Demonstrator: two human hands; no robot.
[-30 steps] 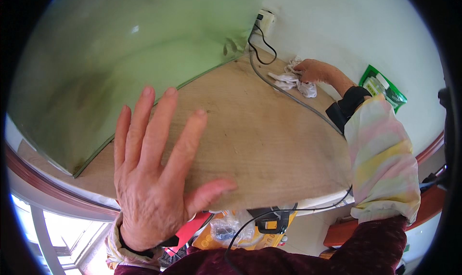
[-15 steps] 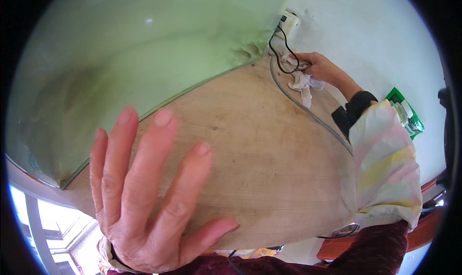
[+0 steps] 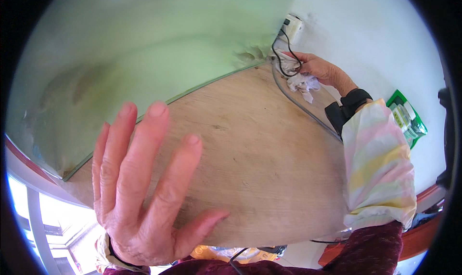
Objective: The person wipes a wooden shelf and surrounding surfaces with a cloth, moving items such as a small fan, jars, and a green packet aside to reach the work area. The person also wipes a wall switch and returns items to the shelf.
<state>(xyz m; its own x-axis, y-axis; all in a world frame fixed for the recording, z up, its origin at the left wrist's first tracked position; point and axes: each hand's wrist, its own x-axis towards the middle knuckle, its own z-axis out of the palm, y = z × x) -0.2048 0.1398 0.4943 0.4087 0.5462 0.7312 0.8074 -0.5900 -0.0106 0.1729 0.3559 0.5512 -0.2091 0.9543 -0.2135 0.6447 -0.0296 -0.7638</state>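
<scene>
My left hand (image 3: 144,183) is raised flat over the near part of a light wooden board (image 3: 260,145), fingers spread and holding nothing. My right hand (image 3: 320,70) reaches to the board's far right corner and grips a crumpled white cloth (image 3: 299,80), pressed where the board meets the green wall (image 3: 144,48). A black cable (image 3: 284,48) loops down over the cloth from a white wall socket (image 3: 292,25). My right arm wears a pastel striped sleeve cover (image 3: 378,164).
A grey hose or cable (image 3: 303,109) runs along the board's right edge. A green packet (image 3: 406,118) lies on the white surface at the right. Below the board's near edge are an orange object (image 3: 211,253) and a black cable (image 3: 236,263). A window frame (image 3: 33,212) shows at lower left.
My right hand has moved the cloth farther into the corner under the socket. My left hand has come closer and looms larger. The view has tilted up, hiding most items below the board.
</scene>
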